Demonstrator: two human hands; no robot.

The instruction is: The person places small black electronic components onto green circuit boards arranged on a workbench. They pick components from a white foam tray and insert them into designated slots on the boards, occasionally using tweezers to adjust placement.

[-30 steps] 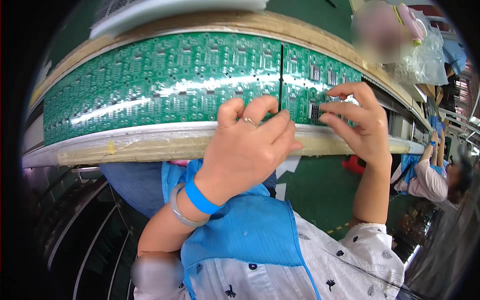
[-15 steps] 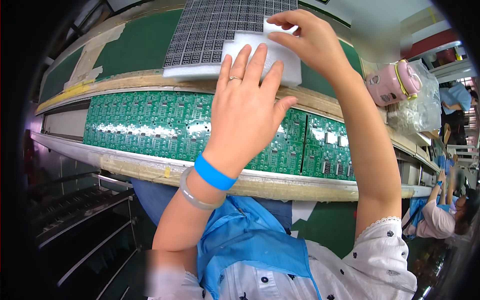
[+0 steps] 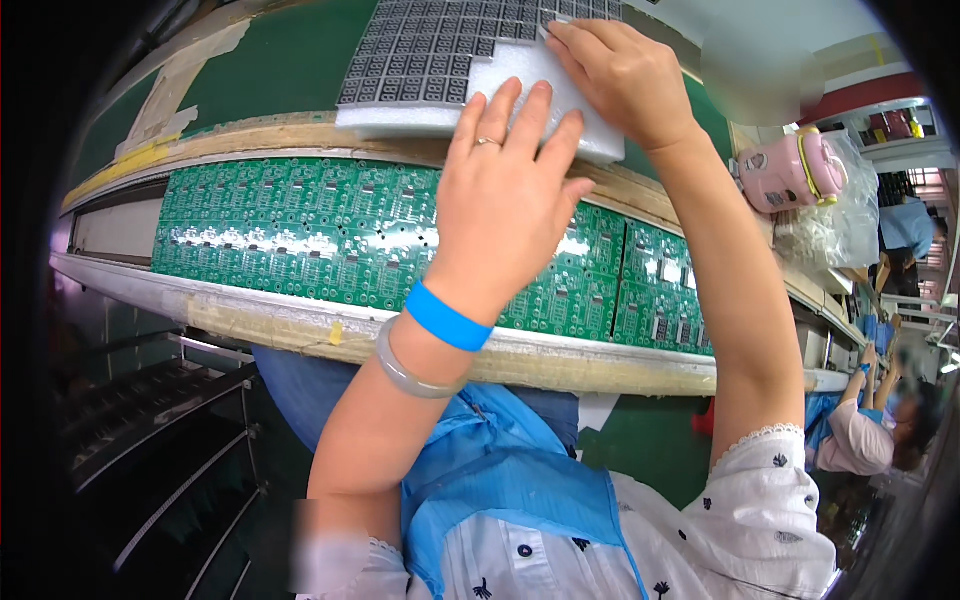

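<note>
My right hand is at the edge of the rows of black seven-segment displays, its fingers drawn together on a display at the row's end; the thumb is mostly hidden. These displays stand packed on a white foam block, whose near right part is bare. Flat and with spread fingers, my left hand reaches over the foam's near edge and holds nothing. Beneath it, long green circuit boards lie in a rail; the right-hand board carries a few displays near its lower edge.
A pink lidded cup and a clear plastic bag stand at the right. A dark metal rack is below the bench at the left. Another person works farther along at the right.
My right hand has closed from a loose, parted grip onto the end of the display rows. The left hand stays spread over the foam's near edge. The whole view has shifted slightly.
</note>
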